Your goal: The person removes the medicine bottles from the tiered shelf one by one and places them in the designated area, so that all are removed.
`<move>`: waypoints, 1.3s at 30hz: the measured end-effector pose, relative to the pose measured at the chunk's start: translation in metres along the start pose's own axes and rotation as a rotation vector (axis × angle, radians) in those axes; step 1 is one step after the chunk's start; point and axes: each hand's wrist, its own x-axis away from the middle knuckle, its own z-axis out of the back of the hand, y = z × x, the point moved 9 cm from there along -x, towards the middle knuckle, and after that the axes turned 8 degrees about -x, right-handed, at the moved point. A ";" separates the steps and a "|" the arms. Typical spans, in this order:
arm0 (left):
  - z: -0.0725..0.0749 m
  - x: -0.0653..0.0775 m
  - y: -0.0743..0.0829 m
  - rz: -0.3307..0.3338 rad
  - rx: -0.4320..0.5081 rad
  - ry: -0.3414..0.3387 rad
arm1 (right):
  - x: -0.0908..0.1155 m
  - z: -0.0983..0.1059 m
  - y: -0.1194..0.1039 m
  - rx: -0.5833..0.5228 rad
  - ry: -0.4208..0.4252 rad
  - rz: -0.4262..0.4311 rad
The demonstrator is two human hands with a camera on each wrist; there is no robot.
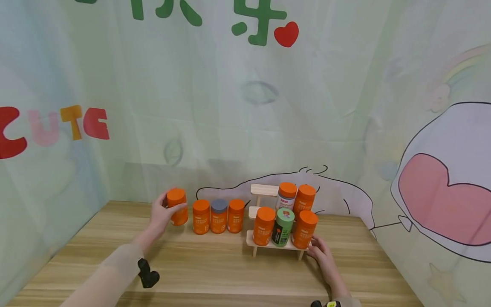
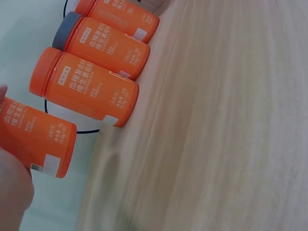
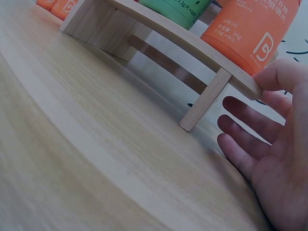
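My left hand [image 1: 160, 215] grips an orange bottle [image 1: 177, 208], thumb across its front, to the left of the bottle row. In the left wrist view that bottle [image 2: 41, 139] leans beside the nearest standing one. On the right, a small stepped wooden rack [image 1: 251, 240] carries orange bottles, a green bottle [image 1: 283, 228] and a white-bodied bottle with an orange lid [image 1: 286, 197]. The thumb and forefinger of my right hand [image 3: 281, 139] pinch the end of its lowest board [image 3: 248, 86], next to an orange bottle [image 3: 245, 31]; the other fingers are spread below.
Three bottles stand in a row between my left hand and the rack: an orange one [image 1: 201, 217], one with a grey-blue lid [image 1: 219, 216] and another orange one [image 1: 235, 216]. A printed curtain [image 1: 215, 128] hangs behind the wooden table [image 1: 199, 268].
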 end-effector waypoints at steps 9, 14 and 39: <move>-0.003 0.004 -0.015 0.018 -0.034 0.009 | -0.001 0.001 0.003 0.011 0.001 -0.017; -0.010 0.008 -0.021 0.045 -0.001 -0.012 | -0.001 0.002 0.003 0.015 0.003 -0.012; -0.021 0.012 -0.038 0.071 0.007 -0.031 | -0.002 0.002 0.004 0.008 0.002 -0.007</move>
